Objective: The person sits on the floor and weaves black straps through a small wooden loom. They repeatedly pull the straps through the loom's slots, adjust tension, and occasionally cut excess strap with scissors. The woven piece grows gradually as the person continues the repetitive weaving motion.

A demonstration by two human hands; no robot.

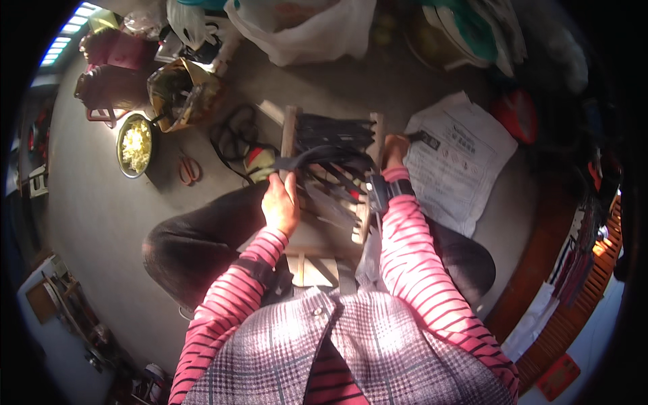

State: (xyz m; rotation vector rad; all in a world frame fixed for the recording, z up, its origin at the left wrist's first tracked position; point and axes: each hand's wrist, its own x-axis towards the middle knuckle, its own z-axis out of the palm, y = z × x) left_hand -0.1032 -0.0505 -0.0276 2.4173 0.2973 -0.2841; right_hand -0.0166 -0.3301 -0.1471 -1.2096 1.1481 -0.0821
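Note:
Between my legs stands a wooden frame with notched side bars. Dark fabric strips are wound across it from bar to bar, packed close at the far end and looser nearer me. One loose strip arches over the middle. My left hand is at the left bar, just below that strip's left end, thumb and fingers closing together; what lies between them is hidden. Around the outer side of the right bar, my right hand is closed on the frame, its fingertips partly hidden.
Left of the frame lie a tangle of dark strips, red-handled scissors and a bowl of pale yellow pieces. A printed white sack lies flat on the right. White plastic bags stand beyond the frame.

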